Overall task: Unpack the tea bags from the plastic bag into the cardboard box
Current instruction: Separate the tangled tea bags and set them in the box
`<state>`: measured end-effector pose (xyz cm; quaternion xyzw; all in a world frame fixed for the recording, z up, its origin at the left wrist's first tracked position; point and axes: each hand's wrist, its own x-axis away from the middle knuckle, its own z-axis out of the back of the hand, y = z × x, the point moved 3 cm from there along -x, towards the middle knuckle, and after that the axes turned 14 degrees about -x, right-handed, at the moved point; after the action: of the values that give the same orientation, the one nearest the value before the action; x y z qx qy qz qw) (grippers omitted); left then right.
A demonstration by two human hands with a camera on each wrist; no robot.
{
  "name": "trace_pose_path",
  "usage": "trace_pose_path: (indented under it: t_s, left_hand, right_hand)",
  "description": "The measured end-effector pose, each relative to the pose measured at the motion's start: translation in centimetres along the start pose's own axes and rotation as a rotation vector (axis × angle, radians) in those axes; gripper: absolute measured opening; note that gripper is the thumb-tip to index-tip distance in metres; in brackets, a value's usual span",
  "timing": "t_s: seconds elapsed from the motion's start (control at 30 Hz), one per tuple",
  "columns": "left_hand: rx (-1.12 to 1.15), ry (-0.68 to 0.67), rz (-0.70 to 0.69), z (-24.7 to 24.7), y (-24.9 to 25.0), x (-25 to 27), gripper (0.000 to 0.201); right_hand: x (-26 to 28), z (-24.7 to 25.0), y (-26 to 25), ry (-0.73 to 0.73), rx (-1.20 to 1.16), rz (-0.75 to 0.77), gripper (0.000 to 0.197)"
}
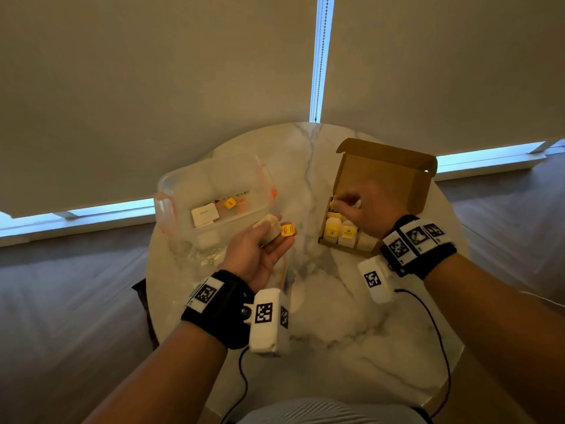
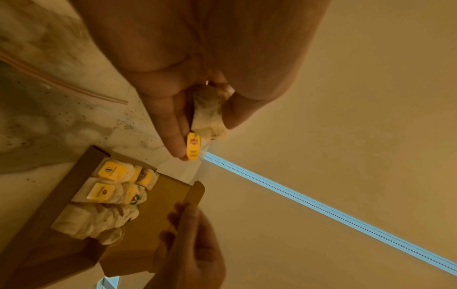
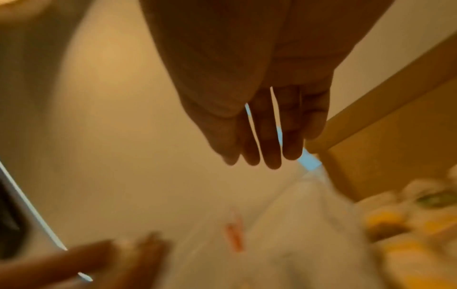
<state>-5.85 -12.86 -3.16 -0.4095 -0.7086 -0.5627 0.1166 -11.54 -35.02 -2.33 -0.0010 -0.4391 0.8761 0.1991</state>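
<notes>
Nearest you, your left hand (image 1: 260,249) lies palm up above the round white marble table (image 1: 351,332), its fingers and thumb curled round a crumpled white tea bag (image 1: 269,229) whose yellow paper tag (image 1: 288,230) sticks out beside the fingertips. Beyond it lies the clear zip plastic bag (image 1: 214,191), with one yellow-tagged tea bag (image 1: 230,203) and a white card (image 1: 205,214) visible inside. To the right, your right hand (image 1: 365,209) hovers over the open brown cardboard box (image 1: 394,172), fingers straight and holding nothing. Packed tea bags (image 1: 341,232) fill the box's near end.
</notes>
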Motion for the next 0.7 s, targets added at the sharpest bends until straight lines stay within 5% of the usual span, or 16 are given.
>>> trace_pose_path:
  t_s: [0.17,0.7]
  left_hand:
    - [0.01,-0.023,-0.008,-0.3,-0.1,0.2,0.029]
    - [-0.15,0.019,-0.097,0.6,0.4,0.9,0.011]
  right_hand:
    - [1.6,-3.9,-5.7,-0.096,-0.112,0.128,0.036]
    - [1.8,-5.1,-7.2,0.001,-0.208,0.164,0.004]
